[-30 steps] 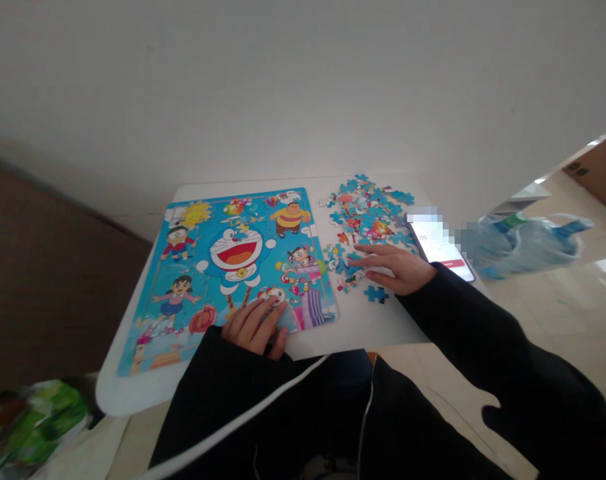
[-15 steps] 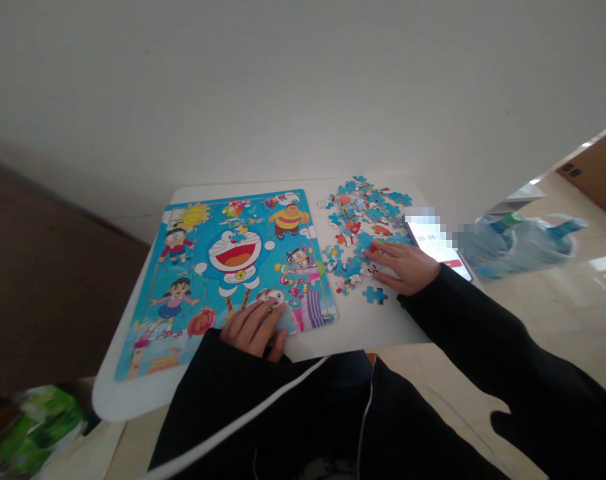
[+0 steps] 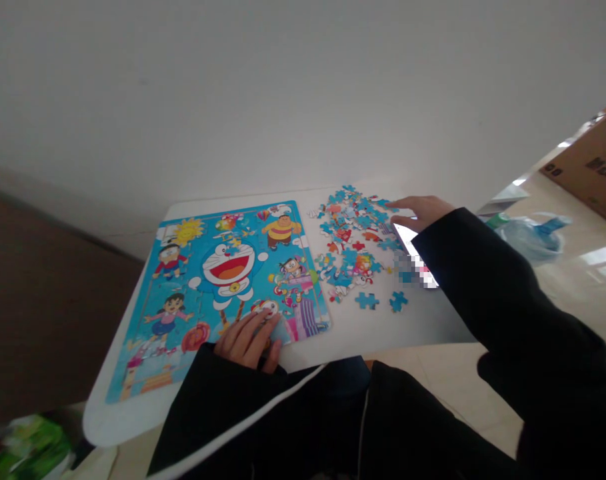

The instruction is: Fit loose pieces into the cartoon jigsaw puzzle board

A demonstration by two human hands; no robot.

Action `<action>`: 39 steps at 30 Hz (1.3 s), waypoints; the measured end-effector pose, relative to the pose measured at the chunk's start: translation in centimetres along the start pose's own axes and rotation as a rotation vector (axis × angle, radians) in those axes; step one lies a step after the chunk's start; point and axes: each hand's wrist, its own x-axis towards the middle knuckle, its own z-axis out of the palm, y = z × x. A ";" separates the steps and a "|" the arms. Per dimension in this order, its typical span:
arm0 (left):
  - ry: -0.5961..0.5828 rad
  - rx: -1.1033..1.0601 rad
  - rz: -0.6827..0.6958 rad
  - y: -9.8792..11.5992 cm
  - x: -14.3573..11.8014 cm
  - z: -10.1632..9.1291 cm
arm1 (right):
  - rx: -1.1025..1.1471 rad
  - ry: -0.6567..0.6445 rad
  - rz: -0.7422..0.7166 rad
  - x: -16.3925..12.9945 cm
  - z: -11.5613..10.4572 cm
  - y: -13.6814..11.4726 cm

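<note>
A puzzle board (image 3: pixel 203 313) with a bright cartoon picture lies on the left of the white table (image 3: pixel 347 340). My left hand (image 3: pixel 253 339) rests flat on the board's lower right edge, fingers stretched out and holding nothing. To the right of the board spreads a heap of loose jigsaw pieces (image 3: pixel 353 220), mostly blue. At the heap's upper right edge, my right hand (image 3: pixel 425 210) reaches with index finger and thumb apart, the fingertip by a blue jigsaw piece (image 3: pixel 381 202). Two blue jigsaw pieces, one of them at the front (image 3: pixel 367 301), lie apart from the heap.
A lit phone (image 3: pixel 407 235) lies right of the heap, partly under my right forearm. The wall (image 3: pixel 283 100) stands behind the table. On the floor to the right are a clear plastic bottle (image 3: pixel 530 240) and a cardboard box (image 3: pixel 590 163). A white cable (image 3: pixel 243 423) crosses my lap.
My right hand has moved from the front of the heap up to its far right edge. Pieces it covered now show, with another blue piece at the front. My left hand stays put.
</note>
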 end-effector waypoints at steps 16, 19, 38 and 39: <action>0.014 0.027 0.064 -0.4 0.3 -0.1 | 0.115 0.102 0.399 -4.5 4.4 1.6; 0.016 0.034 0.078 -0.4 0.5 -0.2 | 0.169 0.168 0.436 -4.6 4.3 2.3; 0.004 0.031 0.105 -0.4 0.6 -0.4 | 0.176 0.155 0.442 -5.0 4.9 2.1; 0.003 0.035 0.100 -0.4 0.6 -0.4 | 0.170 0.154 0.437 -5.0 4.9 1.9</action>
